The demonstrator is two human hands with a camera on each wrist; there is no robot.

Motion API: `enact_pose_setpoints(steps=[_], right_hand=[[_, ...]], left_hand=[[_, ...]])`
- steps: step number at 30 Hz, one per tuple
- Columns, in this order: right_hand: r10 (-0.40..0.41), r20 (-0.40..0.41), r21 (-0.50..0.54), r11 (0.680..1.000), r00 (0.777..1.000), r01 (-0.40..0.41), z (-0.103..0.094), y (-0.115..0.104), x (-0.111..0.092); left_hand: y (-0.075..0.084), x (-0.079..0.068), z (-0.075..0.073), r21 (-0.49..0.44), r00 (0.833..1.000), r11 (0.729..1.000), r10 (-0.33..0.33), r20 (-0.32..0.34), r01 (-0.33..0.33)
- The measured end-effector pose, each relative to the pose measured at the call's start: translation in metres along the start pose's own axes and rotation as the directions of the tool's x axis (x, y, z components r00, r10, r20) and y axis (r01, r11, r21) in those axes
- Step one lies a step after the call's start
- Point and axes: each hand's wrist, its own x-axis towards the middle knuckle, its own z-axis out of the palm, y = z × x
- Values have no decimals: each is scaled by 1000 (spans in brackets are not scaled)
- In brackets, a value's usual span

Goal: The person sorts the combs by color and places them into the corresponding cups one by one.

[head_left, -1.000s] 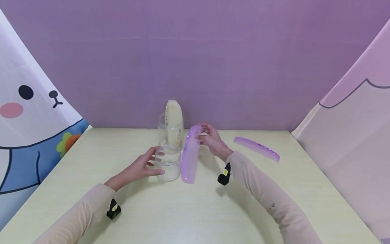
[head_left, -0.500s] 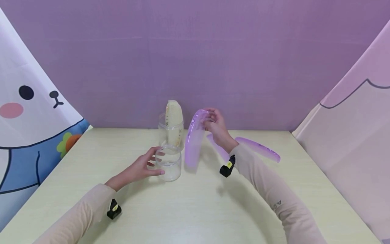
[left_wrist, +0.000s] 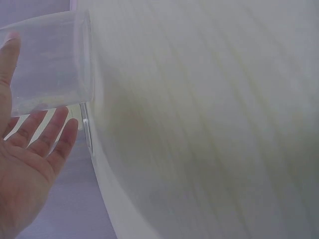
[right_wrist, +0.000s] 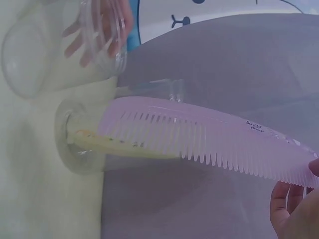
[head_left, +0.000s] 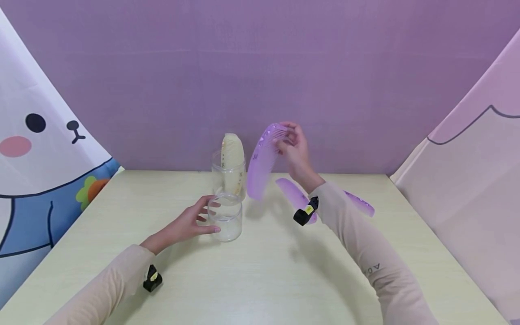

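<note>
My left hand (head_left: 188, 224) holds the side of a short clear jar (head_left: 228, 228) standing on the table, thumb in front and fingers behind. In the left wrist view, the thumb lies across the jar's wall. My right hand (head_left: 299, 155) pinches the upper end of a translucent purple comb (head_left: 260, 169), its teeth towards the palm. The comb hangs tilted above the table, its lower end just right of a second clear jar (head_left: 217, 181). Upright in that back jar leans a cream comb (head_left: 232, 151). The right wrist view shows the purple comb (right_wrist: 224, 134) overlapping the cream one.
Two more purple combs lie on the table to the right: one comb (head_left: 290, 189) partly under the wrist camera, another comb (head_left: 359, 203) half hidden by the sleeve. Behind the pale table (head_left: 252, 280) rises a purple cloth backdrop (head_left: 325, 81).
My right hand has lifted the purple comb up and away from me, slightly to the right, uncovering a comb lying on the table. The left hand and its jar have stayed put.
</note>
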Motion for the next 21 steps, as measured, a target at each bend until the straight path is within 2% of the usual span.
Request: enact_pose_setpoints(steps=[10,17,21], right_hand=[[-32,0,67,997,999,32,17,-16,-7],[-59,61,130,990,996,51,33,-13,-17],[-54,90,105,993,995,44,41,-5,-22]], left_hand=[[-1,0,0,1,1000,1000,-12,9,12],[-39,6,5,15,1000,1000,6,1,-6],[-39,6,5,8,1000,1000,7,3,-7]])
